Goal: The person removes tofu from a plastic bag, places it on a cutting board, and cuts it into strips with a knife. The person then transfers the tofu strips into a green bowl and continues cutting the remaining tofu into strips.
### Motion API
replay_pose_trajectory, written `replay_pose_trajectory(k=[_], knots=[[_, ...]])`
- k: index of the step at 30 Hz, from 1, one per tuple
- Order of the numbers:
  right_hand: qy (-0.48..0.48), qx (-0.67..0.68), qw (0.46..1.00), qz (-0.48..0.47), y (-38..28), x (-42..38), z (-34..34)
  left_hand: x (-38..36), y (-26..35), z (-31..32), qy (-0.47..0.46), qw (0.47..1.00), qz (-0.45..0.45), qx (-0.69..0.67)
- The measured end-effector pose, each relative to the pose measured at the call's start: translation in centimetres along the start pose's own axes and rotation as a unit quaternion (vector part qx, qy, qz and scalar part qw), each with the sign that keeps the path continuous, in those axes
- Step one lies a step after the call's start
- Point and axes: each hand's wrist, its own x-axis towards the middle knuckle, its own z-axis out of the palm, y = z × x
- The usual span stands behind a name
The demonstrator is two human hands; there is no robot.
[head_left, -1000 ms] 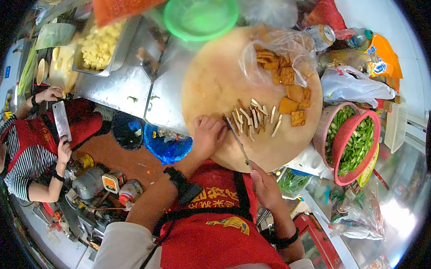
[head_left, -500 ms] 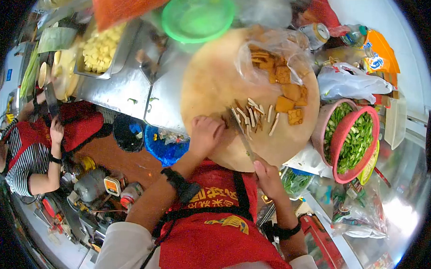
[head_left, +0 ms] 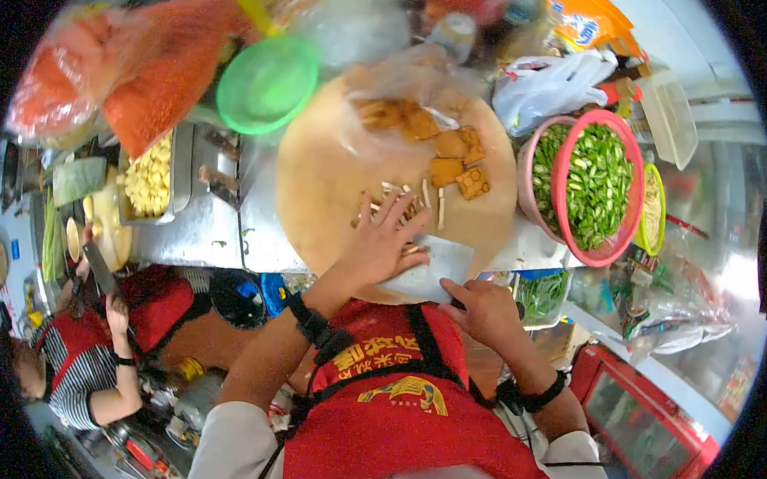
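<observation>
My left hand (head_left: 383,244) has its fingers spread over a small pile of thin pale strips with brown edges (head_left: 388,189), partly covering them. My right hand (head_left: 486,312) grips the handle of a cleaver (head_left: 446,263). The broad blade lies low and nearly flat on the round cutting board (head_left: 314,178), beside and partly beneath my left hand. A few loose strips (head_left: 440,208) rest right of the pile. Farther back are brown squares that look like dried tofu (head_left: 447,171), some inside a clear plastic bag (head_left: 379,134).
Pink basins of sliced green peppers (head_left: 603,184) stand at the right. A green basin (head_left: 266,85) and a metal tray of diced pale pieces (head_left: 149,181) are at the left. Another person (head_left: 92,356) holds a knife at far left. White plastic bag (head_left: 549,92) lies behind the basins.
My left hand has moved from beside the strips onto them, its fingers now spread. The cleaver blade has tipped from on edge to nearly flat. The whole view has shifted.
</observation>
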Motion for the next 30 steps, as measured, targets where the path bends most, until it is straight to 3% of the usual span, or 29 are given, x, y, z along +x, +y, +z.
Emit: replay_pose_trajectory(k=[5, 9, 13, 15, 17, 19, 21, 23, 25, 27, 30], knots=[[0.016, 0.008, 0.999, 0.036, 1.6, -3.1, 0.2, 1.7, -4.1, 2.9, -0.029, 0.997, -0.066, 0.032], [-0.005, 0.051, 0.995, 0.084, 3.3, -6.3, -0.3, 2.3, -4.7, 2.5, 0.000, 0.996, -0.061, 0.060], [-0.018, 0.178, 0.969, 0.173, 4.7, -7.6, -0.3, 2.7, -4.1, 2.6, 0.029, 0.997, -0.046, 0.058], [-0.022, 0.344, 0.918, 0.197, 7.3, -7.9, 2.0, 2.7, -4.0, 3.3, 0.020, 0.998, -0.066, 0.002], [-0.018, 0.374, 0.892, 0.254, 8.0, -7.6, 2.9, 2.4, -3.4, 3.9, 0.018, 0.998, -0.051, 0.042], [-0.021, 0.546, 0.780, 0.307, 10.0, -6.1, 5.2, 2.0, -3.2, 4.6, 0.015, 0.996, -0.035, 0.085], [-0.025, 0.549, 0.767, 0.331, 11.1, -5.2, 6.1, 1.6, -3.2, 4.8, 0.015, 0.998, -0.034, 0.041], [-0.073, 0.637, 0.700, 0.314, 11.4, -3.9, 6.0, 0.7, -2.9, 4.1, 0.041, 0.996, -0.062, 0.043], [-0.071, 0.643, 0.707, 0.287, 11.5, -2.8, 6.9, -0.6, -2.8, 3.9, 0.066, 0.993, -0.091, 0.044], [-0.103, 0.651, 0.714, 0.238, 11.4, -1.5, 7.7, -2.0, -3.1, 4.5, 0.192, 0.966, -0.166, -0.053], [-0.121, 0.649, 0.707, 0.254, 10.3, 0.2, 7.6, -3.4, -2.5, 5.9, 0.189, 0.961, -0.202, -0.025]])
